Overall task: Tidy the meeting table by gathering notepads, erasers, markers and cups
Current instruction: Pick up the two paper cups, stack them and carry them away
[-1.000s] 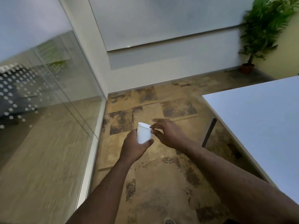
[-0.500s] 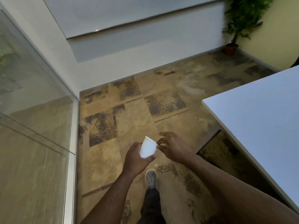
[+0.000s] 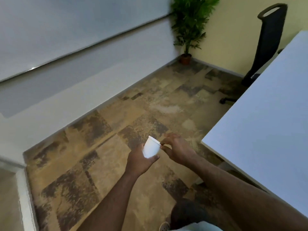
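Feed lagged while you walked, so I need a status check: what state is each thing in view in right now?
white paper cup: tilted, held off the table
left hand: grips cup body
right hand: pinches cup rim
white table: visible part bare
office chair: upright beside table
potted plant: upright in corner

The view has swung to the right since a second ago: the glass wall that filled the left side is gone, and only a strip of white frame (image 3: 25, 197) shows at the lower left. A black chair (image 3: 266, 42) has come into sight behind the table (image 3: 266, 122), and the plant (image 3: 190, 25) now stands near the top middle instead of the far right corner. The cup (image 3: 150, 150) has tipped from upright to leaning left. The shoe (image 3: 164, 226) seen half a second ago has dropped back to the bottom edge.
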The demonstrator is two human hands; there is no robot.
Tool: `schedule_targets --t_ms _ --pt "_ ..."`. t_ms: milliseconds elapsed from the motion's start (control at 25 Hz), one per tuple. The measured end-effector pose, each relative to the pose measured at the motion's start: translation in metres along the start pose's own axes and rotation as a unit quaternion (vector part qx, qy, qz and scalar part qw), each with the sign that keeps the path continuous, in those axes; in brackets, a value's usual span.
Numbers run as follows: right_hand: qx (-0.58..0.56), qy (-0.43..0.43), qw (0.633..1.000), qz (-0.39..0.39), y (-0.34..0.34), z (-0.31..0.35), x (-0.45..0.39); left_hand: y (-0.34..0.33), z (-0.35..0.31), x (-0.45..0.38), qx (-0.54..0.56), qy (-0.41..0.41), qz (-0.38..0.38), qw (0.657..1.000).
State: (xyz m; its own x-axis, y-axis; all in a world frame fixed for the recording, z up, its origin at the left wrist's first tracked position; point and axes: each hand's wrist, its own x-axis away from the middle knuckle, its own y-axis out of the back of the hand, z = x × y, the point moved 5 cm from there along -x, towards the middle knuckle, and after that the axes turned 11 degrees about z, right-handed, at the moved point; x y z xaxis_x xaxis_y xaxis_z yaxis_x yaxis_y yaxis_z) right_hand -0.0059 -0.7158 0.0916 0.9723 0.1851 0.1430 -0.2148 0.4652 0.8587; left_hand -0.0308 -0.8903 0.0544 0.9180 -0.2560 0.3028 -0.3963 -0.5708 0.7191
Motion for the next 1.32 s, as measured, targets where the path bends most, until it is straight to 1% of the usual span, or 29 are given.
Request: schedule_targets --t_ms 200,320,440,520,640,800,880,1040,1080,1120,1160,1200,1240,1280,1320 --pt "-0.021 -0.049 0.997 -0.050 0.040 -0.042 -0.100 0.026 -0.032 -0.134 -0.001 -0.042 0.033 0.999" --pt "-0.020 -0.049 0.997 -0.053 0.063 -0.076 -0.170 0.042 -0.054 -0.214 -0.019 -0.058 0.050 0.997" --pt "-0.041 -0.086 0.994 -0.059 0.088 -0.113 -0.234 0.060 -0.083 -0.291 -0.025 -0.078 0.083 0.993" --pt "-0.048 -0.097 0.992 -0.066 0.102 -0.130 -0.264 0.069 -0.102 -0.332 -0.025 -0.102 0.094 0.990" --pt "-0.067 -0.129 0.985 -0.090 0.128 -0.163 -0.304 0.072 -0.136 -0.398 -0.026 -0.119 0.131 0.984" --pt "-0.084 -0.185 0.972 -0.122 0.162 -0.217 -0.341 0.057 -0.183 -0.481 -0.026 -0.168 0.183 0.968" --pt "-0.100 -0.226 0.958 -0.144 0.176 -0.249 -0.354 0.041 -0.211 -0.526 -0.043 -0.193 0.213 0.957" --pt "-0.090 -0.320 0.924 -0.188 0.209 -0.320 -0.370 -0.002 -0.284 -0.607 -0.072 -0.267 0.290 0.916" --pt "-0.090 -0.329 0.920 -0.192 0.214 -0.327 -0.370 -0.008 -0.295 -0.617 -0.080 -0.272 0.303 0.910" --pt "-0.092 -0.354 0.908 -0.204 0.223 -0.342 -0.371 -0.020 -0.313 -0.632 -0.082 -0.286 0.326 0.898" --pt "-0.092 -0.386 0.891 -0.222 0.238 -0.362 -0.371 -0.035 -0.343 -0.652 -0.096 -0.313 0.351 0.877" --pt "-0.093 -0.387 0.888 -0.229 0.242 -0.361 -0.369 -0.036 -0.348 -0.652 -0.093 -0.315 0.353 0.876" --pt "-0.096 -0.408 0.872 -0.253 0.252 -0.373 -0.363 -0.051 -0.369 -0.661 -0.102 -0.331 0.379 0.858" --pt "-0.107 -0.436 0.850 -0.278 0.262 -0.388 -0.355 -0.071 -0.396 -0.669 -0.112 -0.359 0.412 0.830" --pt "-0.110 -0.434 0.849 -0.280 0.266 -0.387 -0.354 -0.071 -0.403 -0.669 -0.118 -0.361 0.411 0.828"
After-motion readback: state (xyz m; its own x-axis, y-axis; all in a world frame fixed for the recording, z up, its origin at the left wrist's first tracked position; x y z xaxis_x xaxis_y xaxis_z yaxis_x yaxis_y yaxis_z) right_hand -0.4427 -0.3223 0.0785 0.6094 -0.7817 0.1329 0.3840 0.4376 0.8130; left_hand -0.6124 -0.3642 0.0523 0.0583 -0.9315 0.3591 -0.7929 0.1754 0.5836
